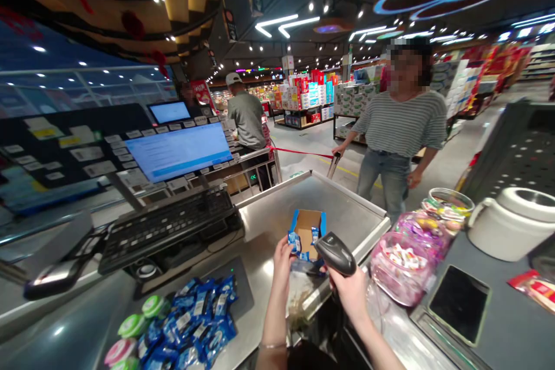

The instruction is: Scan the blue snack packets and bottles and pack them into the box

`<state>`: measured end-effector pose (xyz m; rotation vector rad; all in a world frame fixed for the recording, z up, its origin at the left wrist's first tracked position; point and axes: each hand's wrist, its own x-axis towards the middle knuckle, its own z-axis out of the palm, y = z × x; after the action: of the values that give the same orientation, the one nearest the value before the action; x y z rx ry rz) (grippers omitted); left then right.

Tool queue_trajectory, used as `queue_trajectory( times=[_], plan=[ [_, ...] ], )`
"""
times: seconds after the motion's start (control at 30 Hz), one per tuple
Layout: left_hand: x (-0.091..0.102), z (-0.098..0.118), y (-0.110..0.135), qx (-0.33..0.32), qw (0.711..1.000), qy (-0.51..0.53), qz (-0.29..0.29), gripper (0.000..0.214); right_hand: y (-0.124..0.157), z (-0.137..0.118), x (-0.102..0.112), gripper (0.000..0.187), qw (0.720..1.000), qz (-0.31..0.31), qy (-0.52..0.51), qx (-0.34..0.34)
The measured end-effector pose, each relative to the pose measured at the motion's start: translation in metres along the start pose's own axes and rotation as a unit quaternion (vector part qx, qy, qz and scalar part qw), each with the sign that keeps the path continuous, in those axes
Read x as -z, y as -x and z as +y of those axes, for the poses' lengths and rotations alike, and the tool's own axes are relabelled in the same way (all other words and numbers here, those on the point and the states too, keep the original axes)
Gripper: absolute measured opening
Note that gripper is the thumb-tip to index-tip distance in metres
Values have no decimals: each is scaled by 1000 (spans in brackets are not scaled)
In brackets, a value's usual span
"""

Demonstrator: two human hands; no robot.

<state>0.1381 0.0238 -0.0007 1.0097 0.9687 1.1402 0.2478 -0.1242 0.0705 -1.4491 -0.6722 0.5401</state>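
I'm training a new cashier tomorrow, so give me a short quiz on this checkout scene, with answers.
1. What is the right hand holding?
2. True or false: the blue packets lie nearer the camera than the black keyboard.
3. Which is the left hand nearest to?
A. the pink bowl
B. the open cardboard box
C. the black keyboard

Key:
1. A black handheld barcode scanner
2. True
3. B
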Motion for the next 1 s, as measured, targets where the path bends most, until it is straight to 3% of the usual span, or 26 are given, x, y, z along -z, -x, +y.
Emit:
queue_trajectory(
  times=[0.13, 0.23, 0.53, 0.7, 1.0],
  plan=[
    [26, 5, 20, 61, 985, 158, 4, 34, 14, 3, -13, 28, 1000, -29, 1, 3],
    [42, 9, 29, 66, 972, 227, 14, 25, 24, 10, -22, 28, 998, -64, 19, -7],
    [81, 15, 46, 60, 948, 307, 60, 26, 42, 28, -41, 26, 986, -143, 82, 7],
    [94, 16, 53, 51, 936, 342, 59, 30, 48, 35, -46, 24, 971, -189, 129, 61],
    [110, 18, 60, 50, 919, 371, 124, 21, 56, 51, -54, 27, 943, -258, 185, 102]
  ],
)
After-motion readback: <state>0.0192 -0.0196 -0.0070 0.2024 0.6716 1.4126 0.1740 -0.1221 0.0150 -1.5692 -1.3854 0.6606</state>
